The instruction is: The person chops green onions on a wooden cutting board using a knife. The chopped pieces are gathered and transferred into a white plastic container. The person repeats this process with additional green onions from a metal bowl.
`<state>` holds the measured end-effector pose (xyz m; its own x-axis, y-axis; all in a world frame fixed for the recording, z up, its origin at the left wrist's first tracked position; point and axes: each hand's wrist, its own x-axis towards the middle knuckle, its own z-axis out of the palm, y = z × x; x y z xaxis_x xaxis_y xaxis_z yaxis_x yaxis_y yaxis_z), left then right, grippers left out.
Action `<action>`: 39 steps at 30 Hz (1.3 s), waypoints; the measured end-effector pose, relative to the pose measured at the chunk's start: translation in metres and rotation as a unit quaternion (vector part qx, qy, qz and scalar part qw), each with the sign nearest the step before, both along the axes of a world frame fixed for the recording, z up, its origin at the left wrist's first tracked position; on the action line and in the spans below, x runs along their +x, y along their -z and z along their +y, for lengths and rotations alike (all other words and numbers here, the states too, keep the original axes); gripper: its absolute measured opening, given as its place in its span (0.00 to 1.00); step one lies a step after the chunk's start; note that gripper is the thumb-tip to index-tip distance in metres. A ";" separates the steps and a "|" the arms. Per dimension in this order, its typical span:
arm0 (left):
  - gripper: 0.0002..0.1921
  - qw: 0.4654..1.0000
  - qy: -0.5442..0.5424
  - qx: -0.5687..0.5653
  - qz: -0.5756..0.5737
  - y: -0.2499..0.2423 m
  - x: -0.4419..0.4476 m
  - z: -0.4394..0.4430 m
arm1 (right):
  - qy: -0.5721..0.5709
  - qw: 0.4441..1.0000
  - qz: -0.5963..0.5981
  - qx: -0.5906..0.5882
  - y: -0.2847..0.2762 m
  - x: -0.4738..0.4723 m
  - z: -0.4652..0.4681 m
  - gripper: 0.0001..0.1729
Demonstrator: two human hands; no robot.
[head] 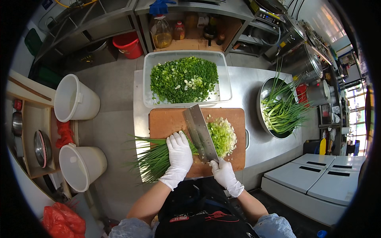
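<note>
My right hand (224, 175), in a white glove, grips the handle end of a broad steel cleaver (200, 132). Its blade slants across a brown wooden cutting board (169, 119). Under my gloved left hand (180, 153), a bunch of green scallions (153, 157) is pressed to the board, the leaf ends hanging out past its left edge. The cut ends lie close to the blade. To the right of the blade sits a heap of chopped scallion (221, 136), pale green and white. Behind the board, a clear plastic tub (224, 89) holds plenty of chopped scallion greens (184, 77).
On the steel table (244, 86), a metal bowl (265, 89) of whole scallions (282, 110) stands at right. Two white buckets (86, 99) are on the floor at left. A red bucket (129, 44) and a steel shelf unit (193, 9) stand beyond; a white cabinet (297, 178) is at lower right.
</note>
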<state>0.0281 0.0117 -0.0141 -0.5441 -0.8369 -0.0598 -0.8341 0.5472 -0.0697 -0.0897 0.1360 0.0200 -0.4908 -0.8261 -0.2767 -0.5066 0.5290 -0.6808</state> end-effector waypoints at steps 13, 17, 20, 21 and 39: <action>0.24 0.998 -0.042 -0.004 -0.043 0.005 -0.012 0.001 | -0.080 0.990 0.084 0.082 -0.050 0.013 0.005 0.13; 0.24 0.998 -0.048 -0.008 -0.041 0.009 -0.012 0.002 | -0.095 0.983 0.113 0.113 -0.045 0.022 0.003 0.14; 0.24 0.997 -0.052 -0.013 -0.047 0.012 -0.014 0.004 | -0.096 0.984 0.116 0.098 -0.036 0.027 -0.006 0.15; 0.24 0.997 -0.055 -0.028 -0.052 0.012 -0.015 0.004 | -0.095 0.984 0.116 0.096 -0.031 0.029 -0.011 0.15; 0.27 0.998 -0.053 -0.013 -0.032 0.011 -0.015 0.005 | -0.058 0.992 0.078 0.084 -0.041 0.025 0.000 0.13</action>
